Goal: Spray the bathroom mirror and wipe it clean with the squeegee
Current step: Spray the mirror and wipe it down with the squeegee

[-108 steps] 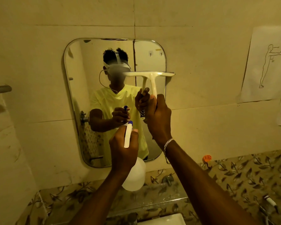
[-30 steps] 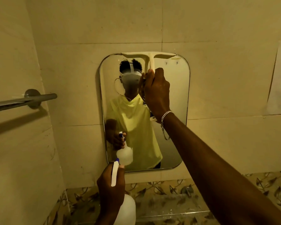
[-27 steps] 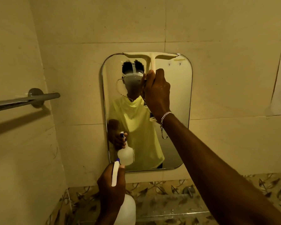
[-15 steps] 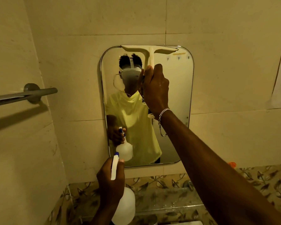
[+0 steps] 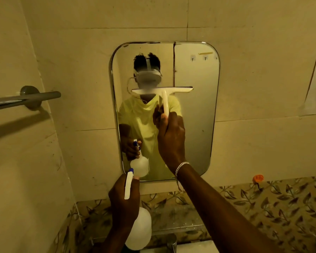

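Hanging on beige tiles, mirror (image 5: 195,125) meets squeegee (image 5: 164,92).

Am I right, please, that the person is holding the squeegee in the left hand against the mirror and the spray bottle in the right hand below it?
Not quite: the hands are swapped. In the head view, the right hand holds the squeegee against the mirror, and the left hand holds the spray bottle below it.
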